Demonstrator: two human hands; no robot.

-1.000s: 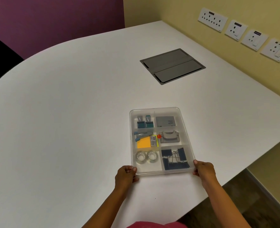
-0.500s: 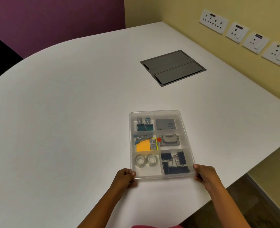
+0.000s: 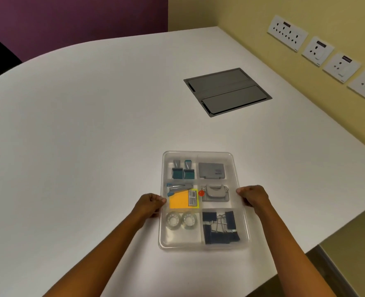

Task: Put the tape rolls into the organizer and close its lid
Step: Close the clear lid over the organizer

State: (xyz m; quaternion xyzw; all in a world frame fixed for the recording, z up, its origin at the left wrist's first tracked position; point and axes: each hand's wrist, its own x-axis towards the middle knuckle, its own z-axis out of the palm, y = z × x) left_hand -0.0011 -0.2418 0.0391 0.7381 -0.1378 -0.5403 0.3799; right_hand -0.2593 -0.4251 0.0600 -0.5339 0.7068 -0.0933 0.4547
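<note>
Hands hold the clear organizer at the middle of its two long sides. The left hand has its fingers curled, and its grip is closed on the left edge, with the thumb tip lying on the top rim. The right hand mirrors it on the right edge, fingers bent and thumb pressed to the rim, so that grip too is closed on the plastic. Both forearms reach in from the near edge of the white desk, where the organizer lies flat.

The organizer has six compartments, two across and three deep. A clear lid seems to lie over them, though I cannot tell if it is fully seated. The two tape rolls sit side by side, lying flat, in the near left compartment. To their right, the near right compartment holds a heap of dark blue binder clips. The middle left compartment holds an orange pad of sticky notes with a small blue stapler at its far side. The middle right one holds a grey punch with a red pin just beside it. The far left compartment holds two teal clips, and the far right a flat grey box.

Farther off, a grey cable hatch is set into the desk, well apart from the organizer. White sockets line the yellow wall.
</note>
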